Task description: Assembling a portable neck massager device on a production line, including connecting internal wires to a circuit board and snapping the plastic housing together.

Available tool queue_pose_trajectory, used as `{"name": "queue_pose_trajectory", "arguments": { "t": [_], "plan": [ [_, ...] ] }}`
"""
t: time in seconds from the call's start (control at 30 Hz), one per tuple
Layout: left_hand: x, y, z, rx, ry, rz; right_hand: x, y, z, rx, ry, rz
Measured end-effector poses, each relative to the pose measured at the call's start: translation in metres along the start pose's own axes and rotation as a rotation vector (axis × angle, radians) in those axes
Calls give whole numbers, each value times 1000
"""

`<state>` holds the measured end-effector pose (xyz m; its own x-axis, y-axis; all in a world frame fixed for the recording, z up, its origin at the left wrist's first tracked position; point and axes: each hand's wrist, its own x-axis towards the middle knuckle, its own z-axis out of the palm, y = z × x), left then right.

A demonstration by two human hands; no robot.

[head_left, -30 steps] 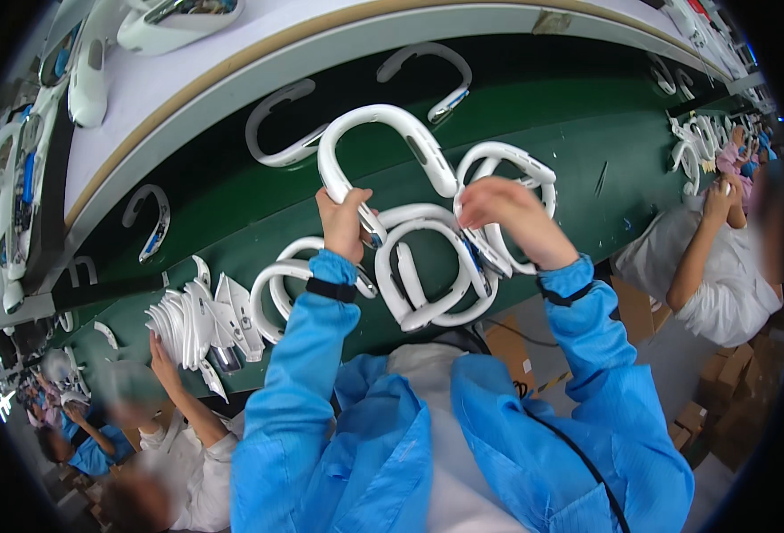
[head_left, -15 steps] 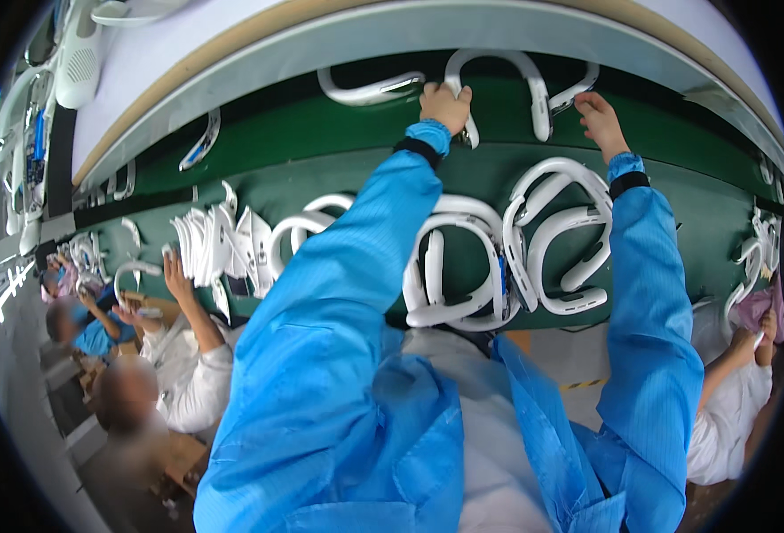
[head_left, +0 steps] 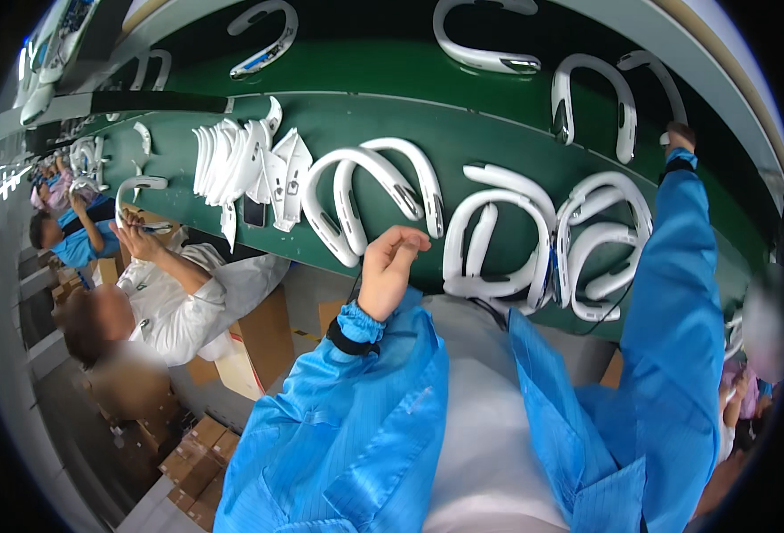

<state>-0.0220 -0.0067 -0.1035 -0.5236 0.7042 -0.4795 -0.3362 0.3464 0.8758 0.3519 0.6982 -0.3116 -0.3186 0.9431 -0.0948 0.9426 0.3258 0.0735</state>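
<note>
white curved device point(head_left: 668, 83) meets right hand point(head_left: 679, 137), grip impossible to tell, while left hand point(head_left: 387, 274) curls its fingers point(head_left: 399, 235) closed

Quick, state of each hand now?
Left hand: loosely curled, nothing visible in it.
Right hand: at a white curved piece; grip cannot be told.

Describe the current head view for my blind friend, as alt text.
A person in a blue jacket has the right hand at a white curved piece across a green workbench; the left hand, seemingly empty, is beside white loops toward the near edge.
</note>
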Motion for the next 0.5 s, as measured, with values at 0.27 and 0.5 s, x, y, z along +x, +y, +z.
{"name": "queue_pose_trajectory", "arguments": {
  "t": [0.27,0.5],
  "plan": [
    [-17,45,6,28,-76,213,-193,-68,-144,1469,179,405],
    [13,50,77,27,-645,71,-451,-244,-232,1659,213,288]
  ]
}}
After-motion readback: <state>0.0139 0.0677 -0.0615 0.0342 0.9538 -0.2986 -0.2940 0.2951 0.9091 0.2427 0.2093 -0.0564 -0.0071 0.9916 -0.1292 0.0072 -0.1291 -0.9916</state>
